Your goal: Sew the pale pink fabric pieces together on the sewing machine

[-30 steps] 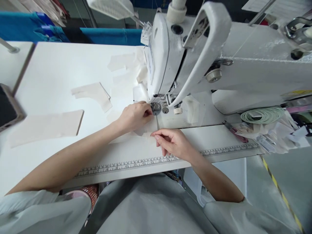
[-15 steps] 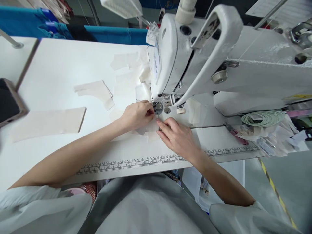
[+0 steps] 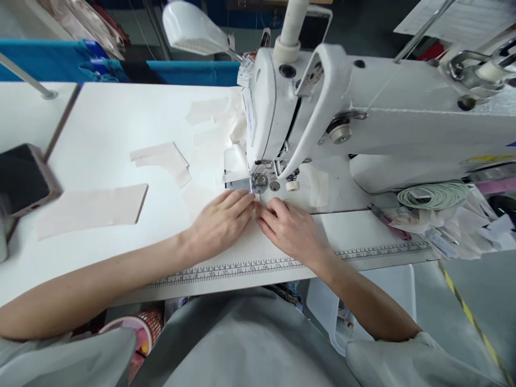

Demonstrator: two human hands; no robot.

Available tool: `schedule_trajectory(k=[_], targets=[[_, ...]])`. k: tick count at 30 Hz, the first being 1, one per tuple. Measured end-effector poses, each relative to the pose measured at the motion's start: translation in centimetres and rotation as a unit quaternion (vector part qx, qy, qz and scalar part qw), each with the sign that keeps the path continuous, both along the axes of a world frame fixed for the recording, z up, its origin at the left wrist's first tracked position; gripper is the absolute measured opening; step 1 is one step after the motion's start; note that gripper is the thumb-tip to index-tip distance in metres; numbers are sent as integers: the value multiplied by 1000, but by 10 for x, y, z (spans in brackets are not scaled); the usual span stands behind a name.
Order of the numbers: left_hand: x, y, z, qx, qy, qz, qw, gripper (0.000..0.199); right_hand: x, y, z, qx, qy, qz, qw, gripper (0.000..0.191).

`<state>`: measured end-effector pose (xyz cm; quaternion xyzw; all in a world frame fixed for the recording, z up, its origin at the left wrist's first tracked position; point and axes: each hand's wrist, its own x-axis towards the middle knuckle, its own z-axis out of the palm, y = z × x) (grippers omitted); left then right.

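Observation:
Just in front of the sewing machine's presser foot (image 3: 259,181), my two hands meet fingertip to fingertip. My left hand (image 3: 220,223) is closed, its fingers pressed together on a small pale fabric piece (image 3: 257,198) that is mostly hidden. My right hand (image 3: 291,230) pinches the same piece from the other side, with thumb and fingers bent. The white sewing machine (image 3: 268,107) stands right behind the hands. Left of the needle area lie a curved pale fabric piece (image 3: 167,160) and thin pale pieces (image 3: 207,110).
A longer pale fabric stack (image 3: 97,209) and a phone (image 3: 26,180) lie on the left. A printed ruler (image 3: 226,271) runs along the table's front edge. At right are snips (image 3: 389,223), a green coil (image 3: 431,195) and scraps. A pink basket (image 3: 147,328) and a clear bin (image 3: 391,285) sit below.
My left hand has drawn back from the presser foot towards me, uncovering the metal plate beside it. My right hand has barely moved. The view has shifted slightly.

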<state>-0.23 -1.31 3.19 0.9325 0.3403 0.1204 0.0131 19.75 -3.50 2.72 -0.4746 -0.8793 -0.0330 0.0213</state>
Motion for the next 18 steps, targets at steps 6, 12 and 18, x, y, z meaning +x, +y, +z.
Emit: schedule_trajectory(k=[6, 12, 18], targets=[[3, -13, -24, -9, -10, 9, 1000, 42, 1, 0, -2, 0, 1, 1, 1000, 39], [2, -9, -24, 4, 1, 16, 1000, 45, 0, 4, -2, 5, -14, 2, 1000, 40], [0, 1, -24, 9, -7, 31, 999, 45, -6, 19, 0, 4, -34, 8, 999, 41]])
